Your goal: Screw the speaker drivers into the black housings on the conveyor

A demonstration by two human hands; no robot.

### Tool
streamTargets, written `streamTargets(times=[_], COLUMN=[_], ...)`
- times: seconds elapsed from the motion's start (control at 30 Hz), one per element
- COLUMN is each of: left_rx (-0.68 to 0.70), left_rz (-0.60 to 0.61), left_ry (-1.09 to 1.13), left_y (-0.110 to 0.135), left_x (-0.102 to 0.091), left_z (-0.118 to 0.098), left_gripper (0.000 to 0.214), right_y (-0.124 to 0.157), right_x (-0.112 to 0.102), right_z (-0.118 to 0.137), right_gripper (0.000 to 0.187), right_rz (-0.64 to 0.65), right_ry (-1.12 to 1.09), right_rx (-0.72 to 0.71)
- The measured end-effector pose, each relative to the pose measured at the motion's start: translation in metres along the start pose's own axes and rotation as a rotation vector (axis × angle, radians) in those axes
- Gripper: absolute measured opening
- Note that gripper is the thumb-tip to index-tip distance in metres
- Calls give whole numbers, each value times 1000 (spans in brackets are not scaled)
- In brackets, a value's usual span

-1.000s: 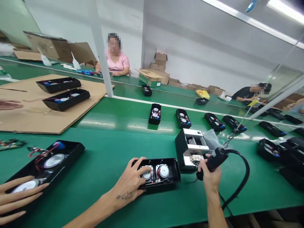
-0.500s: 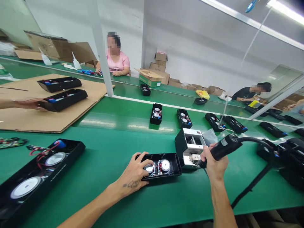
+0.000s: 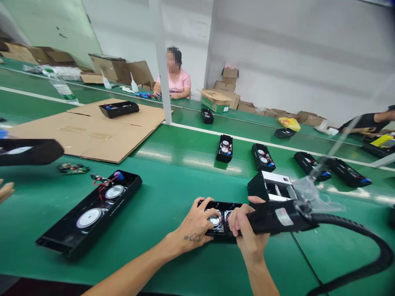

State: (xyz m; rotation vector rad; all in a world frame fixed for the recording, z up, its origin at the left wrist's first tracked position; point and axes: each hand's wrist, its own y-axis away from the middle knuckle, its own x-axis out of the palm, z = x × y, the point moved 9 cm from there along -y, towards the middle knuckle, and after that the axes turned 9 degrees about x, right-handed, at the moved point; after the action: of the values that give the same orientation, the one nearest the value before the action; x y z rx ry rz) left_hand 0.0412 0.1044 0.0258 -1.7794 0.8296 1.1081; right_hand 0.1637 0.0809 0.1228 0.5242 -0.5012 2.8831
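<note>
A black speaker housing (image 3: 228, 205) with round silver speaker drivers inside lies open side up on the green bench. My left hand (image 3: 196, 224) grips its left end, fingers over the far rim and thumb at the near side. My right hand (image 3: 248, 232) is wrapped around a black electric screwdriver (image 3: 274, 218), held slantwise with its nose over the right part of the housing. The tip is hidden behind my fingers. Just behind the tool stands a black and white screw feeder (image 3: 268, 183), partly covered by it.
A larger speaker housing (image 3: 101, 205) with loose wires lies to the left. Another person's hand (image 3: 6, 191) is beside a housing (image 3: 31, 152) at the left edge. Cardboard (image 3: 92, 133) lies behind. Several housings line the belt beyond. The screwdriver's thick cable (image 3: 364, 230) loops right.
My right hand has brought the screwdriver leftward from the screw feeder to over the housing. The view has swung left. One housing has left the cardboard and is now nearer, at the left edge.
</note>
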Motion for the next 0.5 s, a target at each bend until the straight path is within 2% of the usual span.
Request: streamTargets(times=[0.27,0.5], left_rx=[-16,0], left_rz=[2,-19], left_ry=[33,10], left_y=[0,2], left_x=[-1,2], left_z=[-1,-1], left_gripper=[16,17], right_y=[3,7], right_x=[9,12], right_z=[-25,-36], right_gripper=[28,23], right_rz=[30,60], right_ry=[34,108], right_rx=[57,52])
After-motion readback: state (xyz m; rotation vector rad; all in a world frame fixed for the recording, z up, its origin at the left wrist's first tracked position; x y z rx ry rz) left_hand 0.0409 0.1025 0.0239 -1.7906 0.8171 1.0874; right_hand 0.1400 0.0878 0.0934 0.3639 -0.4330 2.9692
